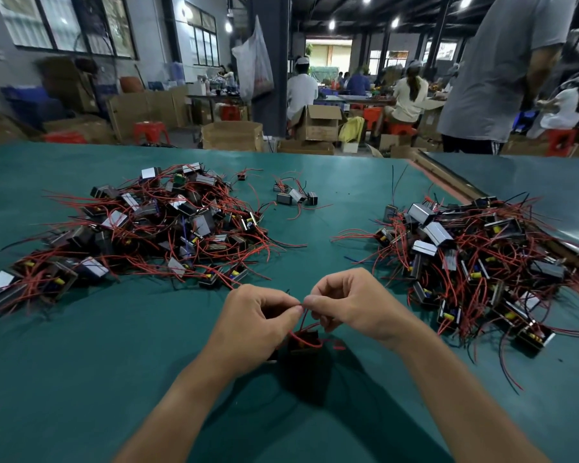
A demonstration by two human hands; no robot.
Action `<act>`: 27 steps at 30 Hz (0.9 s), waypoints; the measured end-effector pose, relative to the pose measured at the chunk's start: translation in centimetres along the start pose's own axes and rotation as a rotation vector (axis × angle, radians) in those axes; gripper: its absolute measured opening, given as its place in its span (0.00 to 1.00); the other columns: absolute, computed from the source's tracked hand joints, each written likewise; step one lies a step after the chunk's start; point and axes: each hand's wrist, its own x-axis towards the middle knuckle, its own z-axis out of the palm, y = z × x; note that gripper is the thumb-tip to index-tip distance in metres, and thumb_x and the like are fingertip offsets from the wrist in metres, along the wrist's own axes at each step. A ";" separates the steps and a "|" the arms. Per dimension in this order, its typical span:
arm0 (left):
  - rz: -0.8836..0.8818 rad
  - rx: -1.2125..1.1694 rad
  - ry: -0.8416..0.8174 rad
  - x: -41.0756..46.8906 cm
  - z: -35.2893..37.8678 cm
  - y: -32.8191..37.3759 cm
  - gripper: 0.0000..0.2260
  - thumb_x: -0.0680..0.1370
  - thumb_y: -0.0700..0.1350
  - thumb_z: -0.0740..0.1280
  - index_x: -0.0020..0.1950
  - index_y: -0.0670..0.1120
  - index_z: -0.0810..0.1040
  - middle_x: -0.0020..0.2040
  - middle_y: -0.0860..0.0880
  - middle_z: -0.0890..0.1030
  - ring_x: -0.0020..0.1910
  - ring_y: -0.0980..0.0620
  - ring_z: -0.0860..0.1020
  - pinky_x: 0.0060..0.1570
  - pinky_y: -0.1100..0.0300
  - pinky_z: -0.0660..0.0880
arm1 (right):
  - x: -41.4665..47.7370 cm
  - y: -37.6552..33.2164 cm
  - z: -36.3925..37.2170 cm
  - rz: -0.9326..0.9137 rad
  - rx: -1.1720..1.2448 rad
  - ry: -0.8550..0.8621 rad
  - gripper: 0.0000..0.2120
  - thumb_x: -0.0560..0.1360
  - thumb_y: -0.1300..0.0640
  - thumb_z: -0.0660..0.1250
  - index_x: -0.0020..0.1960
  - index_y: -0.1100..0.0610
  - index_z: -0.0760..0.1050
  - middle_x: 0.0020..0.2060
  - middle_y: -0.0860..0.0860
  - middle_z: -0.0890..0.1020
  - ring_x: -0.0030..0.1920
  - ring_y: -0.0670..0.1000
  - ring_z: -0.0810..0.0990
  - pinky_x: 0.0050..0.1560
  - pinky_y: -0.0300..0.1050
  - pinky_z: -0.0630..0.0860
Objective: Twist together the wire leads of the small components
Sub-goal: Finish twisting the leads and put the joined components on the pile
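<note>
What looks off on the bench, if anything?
Nothing damaged. A few stray components lie apart on the green mat, between the left pile and right pile. Left hand and right hand pinch red leads.

No legible text or labels

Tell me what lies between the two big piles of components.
In the head view, a small cluster of components toward the far side; otherwise bare green mat.

Left hand (258, 315) and right hand (351, 305) pinch red leads (303, 315) of a dark component (306, 345) above green table (81, 362). Component piles lie left (147, 225) and right (475, 259).
</note>
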 end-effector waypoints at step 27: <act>0.337 0.365 0.136 -0.1 1.0 -0.6 0.06 0.71 0.49 0.70 0.38 0.49 0.84 0.29 0.55 0.80 0.27 0.57 0.75 0.27 0.58 0.71 | -0.2 -0.9 0.0 0.288 -0.041 -0.064 0.13 0.76 0.63 0.66 0.33 0.56 0.75 0.24 0.49 0.74 0.25 0.47 0.71 0.25 0.37 0.68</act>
